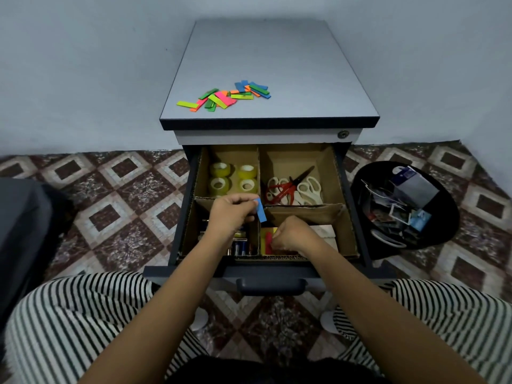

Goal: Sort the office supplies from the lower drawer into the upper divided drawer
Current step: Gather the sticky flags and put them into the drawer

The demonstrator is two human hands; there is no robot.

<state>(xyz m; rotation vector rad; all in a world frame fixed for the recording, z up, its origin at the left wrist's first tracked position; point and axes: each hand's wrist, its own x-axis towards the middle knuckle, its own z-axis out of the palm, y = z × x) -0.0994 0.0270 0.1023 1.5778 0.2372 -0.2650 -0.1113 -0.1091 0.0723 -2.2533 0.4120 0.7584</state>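
Your left hand (pixel 230 214) pinches a blue strip (pixel 261 210) | your right hand (pixel 291 235), just below-right, curls over pink strips (pixel 268 242), hold unclear | risk: slack pinch drops it onto batteries (pixel 240 247) beneath.

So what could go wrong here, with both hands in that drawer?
1. The left hand has only a fingertip grip on the blue strip, right above a partition; it might slip into the section holding the batteries.
2. The right hand is down among the yellow and pink pads, beside a cardboard divider that looks bent; a nudge could shift it.
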